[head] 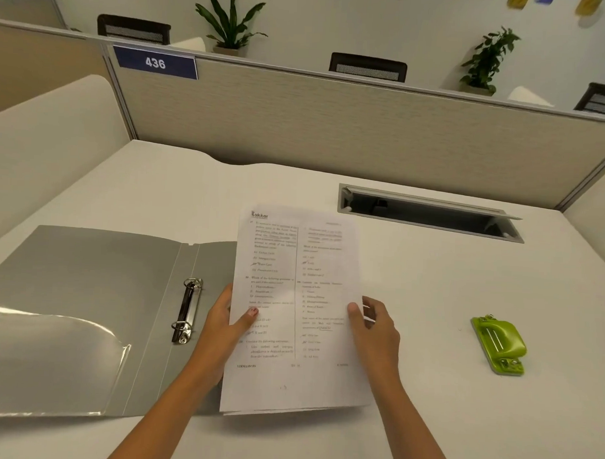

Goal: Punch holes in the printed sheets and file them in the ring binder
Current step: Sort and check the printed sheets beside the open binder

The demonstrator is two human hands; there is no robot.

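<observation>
In the head view, the printed sheets (295, 308) sit as a thin stack just to the right of the ring binder (86, 290), their left edge overlapping the binder's right-hand cover. The left hand (222, 326) pinches the stack's left edge, thumb on top of the print and fingers beneath. The right hand (376, 328) grips the right edge the same way, thumb on the page and curled fingers behind it. Whether the lower edge of the stack touches the surface (407, 422) I cannot tell.

The binder lies open and flat, its two rings (187, 311) closed and a clear pocket (50, 351) on the inside of its left cover. The green hole punch (499, 342) lies well to the right of the binder, beyond the sheets, and neither hand touches it.

The stack looks light and limp, so it is likely to sag and fan if held by one corner. The layered lower edge suggests the sheets are not quite square. Smooth paper slides sheet on sheet, so a firm pinch at mid-height on both long edges, as held now, seems the best hold. The stack would probably need tapping even before the binder-side edge goes into the punch. No holes show in the sheets, so punching is not yet done.
</observation>
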